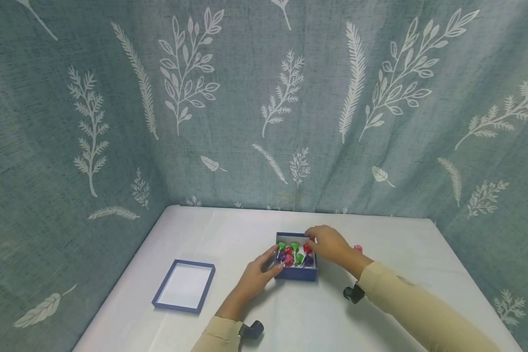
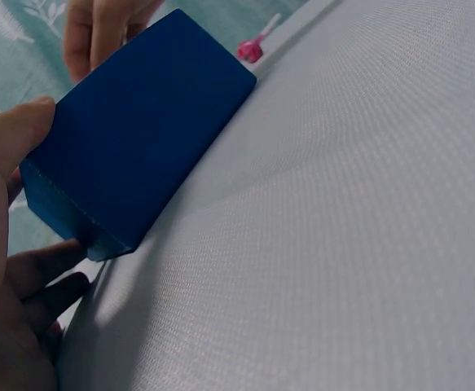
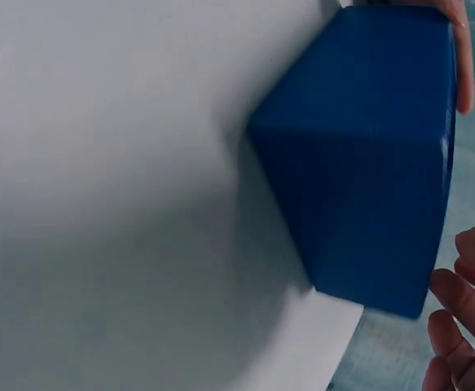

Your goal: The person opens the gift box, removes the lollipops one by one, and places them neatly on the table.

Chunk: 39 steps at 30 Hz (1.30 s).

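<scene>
A blue box (image 1: 296,274) with a white inside stands on the table, uncovered. Several wrapped lollipops (image 1: 288,260) lie in it, in green, red, pink and purple. My left hand (image 1: 253,279) holds the box at its left side; in the left wrist view the thumb (image 2: 37,122) presses near the top edge and the fingers reach around the side. My right hand (image 1: 330,244) is over the back right corner, its fingertips by a red lollipop (image 1: 307,248). Bent fingers (image 3: 465,300) show beside the rim in the right wrist view; whether they pinch a lollipop is hidden.
To the left lies a blue-rimmed box lid (image 1: 186,286), white inside facing up. A pink lollipop (image 1: 358,248) lies on the white table (image 1: 317,322) behind my right forearm. A patterned green curtain (image 1: 246,122) hangs behind the table and along its sides.
</scene>
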### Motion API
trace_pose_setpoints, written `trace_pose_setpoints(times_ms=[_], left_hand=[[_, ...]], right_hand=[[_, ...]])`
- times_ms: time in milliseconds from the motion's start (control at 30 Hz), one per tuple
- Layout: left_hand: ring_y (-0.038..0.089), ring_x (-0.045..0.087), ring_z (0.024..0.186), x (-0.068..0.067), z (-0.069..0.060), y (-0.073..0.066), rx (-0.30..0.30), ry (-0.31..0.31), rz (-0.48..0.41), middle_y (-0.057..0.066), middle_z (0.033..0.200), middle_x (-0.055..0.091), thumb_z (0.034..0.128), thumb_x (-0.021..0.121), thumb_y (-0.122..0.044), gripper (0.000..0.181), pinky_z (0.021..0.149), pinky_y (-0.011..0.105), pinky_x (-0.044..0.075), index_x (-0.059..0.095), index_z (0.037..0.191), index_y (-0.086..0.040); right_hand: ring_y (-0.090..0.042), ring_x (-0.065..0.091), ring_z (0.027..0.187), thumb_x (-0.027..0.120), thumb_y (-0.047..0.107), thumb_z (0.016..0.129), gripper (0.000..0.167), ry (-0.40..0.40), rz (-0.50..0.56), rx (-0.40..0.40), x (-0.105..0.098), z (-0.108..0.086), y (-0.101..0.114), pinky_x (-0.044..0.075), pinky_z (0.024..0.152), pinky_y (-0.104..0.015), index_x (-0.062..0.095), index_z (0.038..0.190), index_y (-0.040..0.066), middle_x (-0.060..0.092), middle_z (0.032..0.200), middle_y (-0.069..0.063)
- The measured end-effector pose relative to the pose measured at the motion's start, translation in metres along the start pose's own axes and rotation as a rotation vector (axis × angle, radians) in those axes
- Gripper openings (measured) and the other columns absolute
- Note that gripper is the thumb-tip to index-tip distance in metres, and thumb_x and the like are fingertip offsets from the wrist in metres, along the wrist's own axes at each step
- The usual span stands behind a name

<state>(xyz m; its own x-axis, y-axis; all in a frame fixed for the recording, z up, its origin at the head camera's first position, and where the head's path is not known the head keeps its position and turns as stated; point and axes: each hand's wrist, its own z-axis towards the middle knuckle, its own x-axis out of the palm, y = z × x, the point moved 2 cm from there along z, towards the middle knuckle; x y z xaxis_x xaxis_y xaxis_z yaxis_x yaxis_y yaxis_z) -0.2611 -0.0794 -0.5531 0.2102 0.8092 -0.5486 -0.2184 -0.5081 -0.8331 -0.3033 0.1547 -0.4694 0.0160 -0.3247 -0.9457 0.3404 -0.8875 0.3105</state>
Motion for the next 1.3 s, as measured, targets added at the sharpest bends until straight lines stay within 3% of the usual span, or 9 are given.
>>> trace_pose_setpoints(times_ms=[267, 533, 633, 933, 1167, 1300], left_hand=[[0.033, 0.035, 0.139, 0.001, 0.000, 0.002, 0.005, 0.000, 0.002, 0.003, 0.147, 0.046, 0.0902, 0.057, -0.060, 0.064, 0.110, 0.060, 0.026, 0.038, 0.148, -0.040], [0.034, 0.034, 0.139, 0.001, -0.003, 0.001, 0.022, 0.002, -0.018, 0.005, 0.147, 0.046, 0.0915, 0.059, -0.055, 0.064, 0.110, 0.060, 0.025, 0.040, 0.149, -0.035], [0.034, 0.034, 0.139, 0.001, -0.003, 0.000, 0.033, -0.003, -0.013, 0.005, 0.147, 0.046, 0.0917, 0.059, -0.054, 0.064, 0.110, 0.060, 0.025, 0.040, 0.149, -0.034], [0.034, 0.035, 0.138, 0.000, -0.001, 0.000, 0.016, -0.005, -0.013, 0.004, 0.146, 0.047, 0.0908, 0.059, -0.057, 0.064, 0.110, 0.060, 0.025, 0.040, 0.148, -0.037], [0.034, 0.035, 0.138, 0.000, -0.001, 0.001, 0.024, -0.005, -0.013, 0.004, 0.146, 0.047, 0.0903, 0.058, -0.058, 0.064, 0.110, 0.060, 0.026, 0.039, 0.148, -0.039], [0.034, 0.035, 0.138, 0.000, -0.001, 0.000, 0.034, -0.005, -0.016, 0.004, 0.147, 0.047, 0.0906, 0.058, -0.058, 0.064, 0.110, 0.058, 0.026, 0.039, 0.149, -0.038]], right_hand=[[-0.018, 0.062, 0.087, 0.065, 0.024, 0.092, 0.023, 0.008, -0.081, 0.007, 0.019, 0.011, 0.017, 0.052, 0.082, -0.041, 0.072, 0.111, 0.014, 0.070, 0.091, 0.004], [-0.018, 0.059, 0.069, 0.066, 0.025, 0.090, 0.015, -0.038, -0.376, -0.070, 0.036, 0.016, 0.029, 0.048, 0.064, -0.036, 0.074, 0.100, 0.016, 0.070, 0.080, 0.003], [-0.018, 0.060, 0.066, 0.070, 0.026, 0.088, 0.014, -0.039, -0.425, -0.068, 0.040, 0.016, 0.033, 0.047, 0.061, -0.035, 0.073, 0.098, 0.017, 0.069, 0.075, 0.003], [-0.018, 0.058, 0.060, 0.071, 0.029, 0.089, 0.013, 0.056, -0.498, -0.017, 0.045, 0.019, 0.046, 0.051, 0.067, -0.039, 0.074, 0.092, 0.017, 0.066, 0.067, 0.001], [-0.022, 0.068, 0.081, 0.075, 0.035, 0.085, 0.029, 0.188, -0.487, 0.033, 0.044, 0.025, 0.052, 0.054, 0.082, -0.047, 0.073, 0.107, 0.016, 0.072, 0.084, -0.001], [-0.022, 0.068, 0.083, 0.074, 0.034, 0.085, 0.030, 0.235, -0.493, 0.049, 0.046, 0.027, 0.052, 0.053, 0.083, -0.048, 0.073, 0.108, 0.014, 0.072, 0.086, -0.001]])
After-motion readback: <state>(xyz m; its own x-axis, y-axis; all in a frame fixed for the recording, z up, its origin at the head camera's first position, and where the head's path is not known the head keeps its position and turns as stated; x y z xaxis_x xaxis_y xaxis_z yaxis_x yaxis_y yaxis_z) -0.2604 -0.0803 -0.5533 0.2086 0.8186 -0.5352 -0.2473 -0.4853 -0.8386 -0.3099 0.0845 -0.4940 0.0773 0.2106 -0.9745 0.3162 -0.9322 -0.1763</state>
